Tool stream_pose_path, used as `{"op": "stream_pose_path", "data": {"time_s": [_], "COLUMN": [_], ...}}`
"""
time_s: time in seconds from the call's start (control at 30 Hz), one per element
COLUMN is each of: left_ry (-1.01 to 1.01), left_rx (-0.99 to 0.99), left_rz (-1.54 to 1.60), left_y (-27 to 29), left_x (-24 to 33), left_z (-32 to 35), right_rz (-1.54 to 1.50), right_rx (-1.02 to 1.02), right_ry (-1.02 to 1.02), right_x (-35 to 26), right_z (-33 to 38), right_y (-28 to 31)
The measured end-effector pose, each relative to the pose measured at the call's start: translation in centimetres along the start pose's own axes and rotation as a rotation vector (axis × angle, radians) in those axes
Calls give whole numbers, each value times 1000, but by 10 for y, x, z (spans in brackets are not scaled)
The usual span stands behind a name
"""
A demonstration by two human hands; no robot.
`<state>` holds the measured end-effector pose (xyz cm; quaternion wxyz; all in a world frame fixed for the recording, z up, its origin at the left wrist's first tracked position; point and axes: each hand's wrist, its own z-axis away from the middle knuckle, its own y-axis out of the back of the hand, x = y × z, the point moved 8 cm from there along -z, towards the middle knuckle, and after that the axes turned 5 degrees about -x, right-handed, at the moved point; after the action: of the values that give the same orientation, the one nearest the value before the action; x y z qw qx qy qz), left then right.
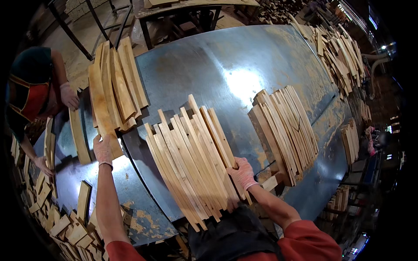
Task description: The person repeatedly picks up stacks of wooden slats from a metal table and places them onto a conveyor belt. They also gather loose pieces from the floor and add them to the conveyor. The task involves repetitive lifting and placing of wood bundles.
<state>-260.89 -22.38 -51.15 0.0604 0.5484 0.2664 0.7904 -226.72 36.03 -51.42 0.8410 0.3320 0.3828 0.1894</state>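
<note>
My left hand (103,151), in a pale pinkish glove, is closed on the near end of a wooden board (101,102) at the left. That board lies against a stack of wider boards (124,78). In front of me, a row of narrow wooden strips (187,165) lies side by side, their far ends uneven and their near ends against my dark apron (230,237). My gloved right hand (243,174) grips the outermost strip (224,148) on the row's right side, its fingers curled over the edge.
The metal table (187,61) carries sawdust and another strip bundle (287,130) at right. A co-worker's gloved hands (69,95) handle a board (78,135) at left. Loose offcuts (69,230) pile up at lower left. More wood (342,56) is stacked at far right.
</note>
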Motion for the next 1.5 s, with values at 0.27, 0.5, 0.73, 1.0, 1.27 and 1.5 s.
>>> {"op": "stream_pose_path", "data": {"time_s": [0.27, 0.5, 0.73, 1.0, 1.27, 1.5], "left_ry": [-297, -195, 337, 148, -1, -163], "left_rx": [-64, -331, -469, -326, 3, 469], "left_rz": [-190, -873, 599, 447, 663, 737], "left_y": [-13, -120, -132, -71, 59, 181], "left_x": [-30, -92, -53, 7, 26, -11], "left_z": [171, 324, 374, 499, 657, 839], "right_rz": [-164, -5, 59, -366, -393, -165], "right_rx": [-100, -162, -159, -215, -492, -831], "right_ry": [226, 129, 19, 135, 378, 726], "right_x": [9, -33, -22, 39, -65, -160], "right_z": [-25, -67, -57, 11, 152, 343], "right_y": [-15, -34, -34, -14, 11, -23]}}
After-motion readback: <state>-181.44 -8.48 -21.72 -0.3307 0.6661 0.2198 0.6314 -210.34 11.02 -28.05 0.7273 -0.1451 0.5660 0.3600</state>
